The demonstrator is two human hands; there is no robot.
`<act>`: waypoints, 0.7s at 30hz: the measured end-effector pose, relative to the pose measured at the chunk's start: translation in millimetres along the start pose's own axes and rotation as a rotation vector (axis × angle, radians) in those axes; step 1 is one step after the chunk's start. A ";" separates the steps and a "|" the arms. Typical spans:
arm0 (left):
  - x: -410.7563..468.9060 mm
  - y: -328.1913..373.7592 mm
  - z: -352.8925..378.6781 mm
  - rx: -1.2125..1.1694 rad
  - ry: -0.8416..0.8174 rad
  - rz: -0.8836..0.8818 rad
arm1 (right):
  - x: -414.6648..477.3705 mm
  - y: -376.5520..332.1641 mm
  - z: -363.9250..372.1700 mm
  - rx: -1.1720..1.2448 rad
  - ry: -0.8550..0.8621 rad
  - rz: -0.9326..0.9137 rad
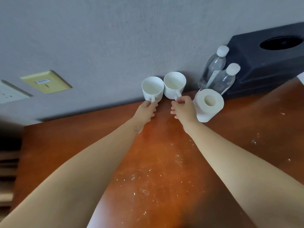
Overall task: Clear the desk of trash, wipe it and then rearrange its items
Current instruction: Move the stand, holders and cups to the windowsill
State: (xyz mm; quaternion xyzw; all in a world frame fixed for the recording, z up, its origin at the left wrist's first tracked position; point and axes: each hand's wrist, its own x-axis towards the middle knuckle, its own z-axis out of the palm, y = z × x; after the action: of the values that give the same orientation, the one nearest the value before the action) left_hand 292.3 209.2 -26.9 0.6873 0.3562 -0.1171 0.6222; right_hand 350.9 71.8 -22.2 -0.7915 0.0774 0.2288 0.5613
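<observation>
**White mugs, pair, back edge of desk**

Head view: left mug and right mug were upright with mouths up and rims touching. They sat by the grey wall, handles pointing toward the person.
- Left hand gripped the left handle; right hand pinched the right.
- Toilet roll stood on end beside the right hand.
- Two clear bottles and a black box stood behind; labels were unreadable.
- Red-brown desk was flecked with white specks.

No writing can be read. A small blue-and-white sticker on the brass wall plate, left of the left mug, perhaps carries print, too blurred.
</observation>
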 end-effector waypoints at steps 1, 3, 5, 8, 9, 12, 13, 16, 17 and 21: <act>0.9 -1.1 0.9 0.003 -0.003 -0.011 | 2.3 0.3 0.1 0.046 0.066 -0.003; 0.5 -3.4 2.6 0.000 0.007 -0.013 | 6.2 -0.9 -0.4 0.117 0.056 0.032; -1.2 -5.4 4.6 -0.027 0.027 -0.025 | 8.7 -1.9 -0.1 0.080 -0.079 0.064; -6.9 -8.8 5.3 -0.037 0.037 -0.032 | 10.5 -1.2 0.7 0.046 -0.151 0.074; -8.8 -10.6 4.8 -0.026 0.029 -0.033 | 9.9 -0.5 0.9 0.042 -0.148 0.080; -14.5 -16.7 3.5 0.014 0.013 -0.030 | 0.9 9.5 3.8 0.039 -0.136 0.143; -17.1 -18.4 3.7 0.019 0.014 -0.030 | -5.5 15.0 5.0 0.039 -0.128 0.159; -27.7 -25.1 6.0 0.005 0.022 -0.038 | -28.4 36.2 6.8 0.055 -0.141 0.167; -33.0 -28.3 6.9 -0.004 0.028 -0.042 | -37.0 42.7 6.6 0.061 -0.157 0.172; -50.3 -39.6 8.3 -0.030 0.051 -0.055 | -59.5 62.1 4.7 0.011 -0.186 0.133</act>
State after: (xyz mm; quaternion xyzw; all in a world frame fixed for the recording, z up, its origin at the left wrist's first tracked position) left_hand 233.3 183.0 -28.7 0.6705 0.3925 -0.1113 0.6197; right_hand 273.5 46.0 -49.7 -0.7568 0.0786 0.3377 0.5540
